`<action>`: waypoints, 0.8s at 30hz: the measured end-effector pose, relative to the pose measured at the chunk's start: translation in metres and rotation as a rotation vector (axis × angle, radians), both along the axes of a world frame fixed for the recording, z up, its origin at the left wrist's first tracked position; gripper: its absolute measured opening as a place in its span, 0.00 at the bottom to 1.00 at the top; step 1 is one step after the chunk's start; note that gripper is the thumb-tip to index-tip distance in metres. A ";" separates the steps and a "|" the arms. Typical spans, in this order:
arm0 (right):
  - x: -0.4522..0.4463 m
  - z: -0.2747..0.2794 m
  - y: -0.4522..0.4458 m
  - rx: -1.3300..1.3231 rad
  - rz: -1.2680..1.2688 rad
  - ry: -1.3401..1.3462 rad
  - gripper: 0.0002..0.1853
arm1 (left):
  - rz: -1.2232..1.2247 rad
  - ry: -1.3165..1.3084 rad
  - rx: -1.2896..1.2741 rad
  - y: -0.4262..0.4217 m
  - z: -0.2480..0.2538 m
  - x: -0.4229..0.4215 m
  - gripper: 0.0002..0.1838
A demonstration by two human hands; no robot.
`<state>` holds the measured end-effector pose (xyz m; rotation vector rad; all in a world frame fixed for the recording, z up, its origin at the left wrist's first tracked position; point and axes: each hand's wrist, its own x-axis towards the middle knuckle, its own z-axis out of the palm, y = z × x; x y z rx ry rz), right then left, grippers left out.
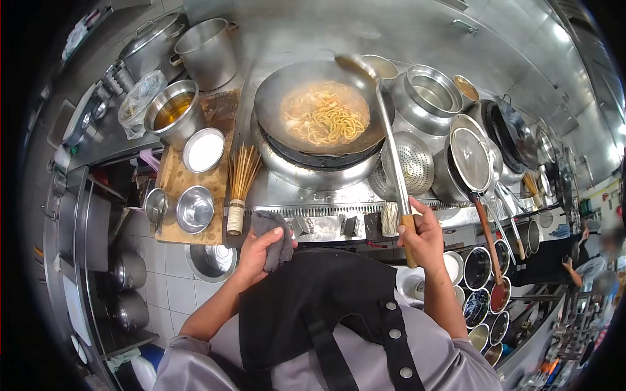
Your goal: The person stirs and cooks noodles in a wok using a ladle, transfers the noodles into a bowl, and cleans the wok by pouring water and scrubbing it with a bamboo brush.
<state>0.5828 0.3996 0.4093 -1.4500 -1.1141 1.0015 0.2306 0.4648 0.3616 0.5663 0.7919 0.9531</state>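
Observation:
Noodles [326,117] in a reddish-brown sauce lie in a large wok [267,98] on the burner, with steam rising. My right hand [425,238] grips the wooden end of a long-handled ladle [385,124]. Its bowl is raised over the wok's far right rim, and what it holds, if anything, cannot be made out. My left hand [259,255] is closed on a dark grey cloth [272,241] in front of the stove's edge. Near that hand a bamboo wok brush [241,186] stands on its bound handle end.
Left of the wok, a wooden board [171,218] bears metal bowls and a bowl of white powder [203,150]; a pot of amber liquid [171,114] stands behind. Right are a perforated skimmer [412,163] and a mesh strainer [471,159]. Another person [554,254] is at far right.

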 end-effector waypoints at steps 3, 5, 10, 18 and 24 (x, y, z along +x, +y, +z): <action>-0.002 -0.017 -0.007 -0.050 0.027 0.086 0.38 | -0.023 0.029 0.012 0.001 -0.007 -0.001 0.19; -0.005 -0.051 -0.011 -0.108 0.011 0.084 0.32 | -0.029 0.030 0.010 0.001 -0.009 0.000 0.20; -0.021 -0.146 -0.019 -0.113 -0.067 0.160 0.25 | -0.036 0.011 0.007 0.003 -0.009 -0.001 0.20; -0.022 -0.157 -0.028 -0.213 -0.060 0.149 0.20 | -0.039 -0.101 -0.034 0.006 -0.002 -0.005 0.25; -0.033 -0.181 -0.026 -0.222 -0.093 0.027 0.15 | -0.252 -0.217 0.013 0.017 0.000 -0.034 0.22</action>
